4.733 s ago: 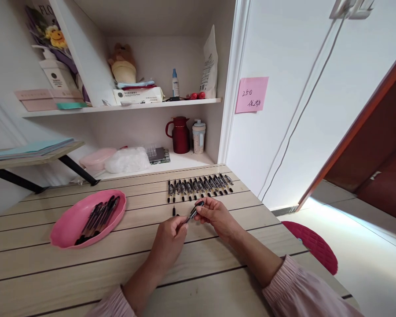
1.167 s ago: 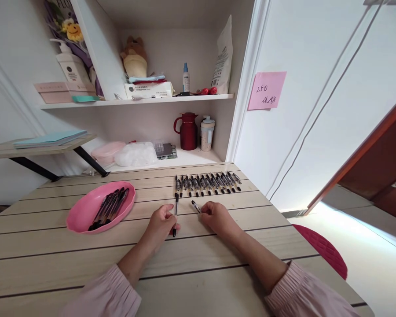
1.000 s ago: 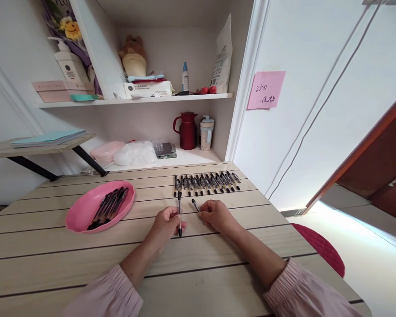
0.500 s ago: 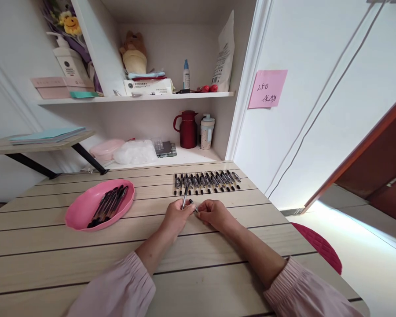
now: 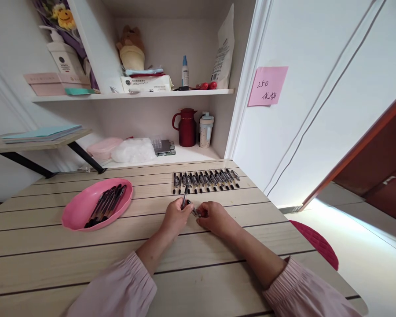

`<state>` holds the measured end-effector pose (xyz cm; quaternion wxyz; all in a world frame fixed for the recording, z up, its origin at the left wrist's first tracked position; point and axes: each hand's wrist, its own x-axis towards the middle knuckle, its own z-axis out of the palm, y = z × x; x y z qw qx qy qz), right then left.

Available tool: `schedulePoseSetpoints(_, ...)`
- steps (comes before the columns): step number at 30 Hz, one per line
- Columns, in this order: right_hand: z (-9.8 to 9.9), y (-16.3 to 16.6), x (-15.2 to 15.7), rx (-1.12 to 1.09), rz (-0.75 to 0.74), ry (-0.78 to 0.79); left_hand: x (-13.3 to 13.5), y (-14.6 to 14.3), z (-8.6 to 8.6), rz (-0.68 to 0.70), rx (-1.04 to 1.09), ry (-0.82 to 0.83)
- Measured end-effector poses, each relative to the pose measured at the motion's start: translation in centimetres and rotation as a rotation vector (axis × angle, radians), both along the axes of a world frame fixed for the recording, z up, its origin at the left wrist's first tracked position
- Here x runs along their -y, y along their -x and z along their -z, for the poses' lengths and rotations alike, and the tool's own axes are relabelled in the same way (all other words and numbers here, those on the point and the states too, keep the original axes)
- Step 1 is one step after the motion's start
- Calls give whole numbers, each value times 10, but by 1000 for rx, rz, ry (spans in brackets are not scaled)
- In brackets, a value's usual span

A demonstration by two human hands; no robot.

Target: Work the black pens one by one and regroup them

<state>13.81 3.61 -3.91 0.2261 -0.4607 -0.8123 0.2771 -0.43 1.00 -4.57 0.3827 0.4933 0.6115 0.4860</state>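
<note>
Wooden surface [image 5: 119, 268]: right of pink oval plastic dish [image 5: 81, 204], left hand [image 5: 175, 215] gripping slim black pen [image 5: 185, 198], right hand [image 5: 216, 218] pinching small black-and-clear piece [image 5: 194, 211]; light pressure probably suiting.

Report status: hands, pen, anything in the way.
Left hand gripping pen, black end forward. Right hand holding short black-and-clear piece. Pen row close ahead; pink tray off left.

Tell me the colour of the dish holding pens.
The dish is pink; it shows in the head view.
</note>
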Motion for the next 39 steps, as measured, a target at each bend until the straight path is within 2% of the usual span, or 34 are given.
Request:
schedulePoseSetpoints(6, -3, 0, 4, 19, 5, -27, -3, 3, 4, -1, -91, -11)
schedulePoseSetpoints(10, -2, -6, -3, 28, 94, -91, -2, 4, 4, 28, -160, -12)
schedulePoseSetpoints(12, 1, -9, -9, -38, 141, -71, -1, 3, 3, 52, -192, -17)
schedulePoseSetpoints(15, 4, -12, -16, -268, 186, 110, 3, 2, 0, 89, -246, -23)
schedulePoseSetpoints(18, 2, -12, -21, -618, 251, 329, 8, 0, -2, 116, -321, -28)
schedulePoseSetpoints(21, -5, -14, -22, -943, 294, 464, 13, -2, -4, 133, -396, -50)
schedulePoseSetpoints(25, -10, -17, -22, -1136, 268, 590, 15, -6, -2, 147, -591, -119)
schedulePoseSetpoints(30, -7, -17, -23, -1193, 242, 622, 15, -8, 0, 153, -699, -150)
schedulePoseSetpoints(39, -3, -16, -23, -1142, 185, 621, 17, -10, -2, 170, -779, -172)
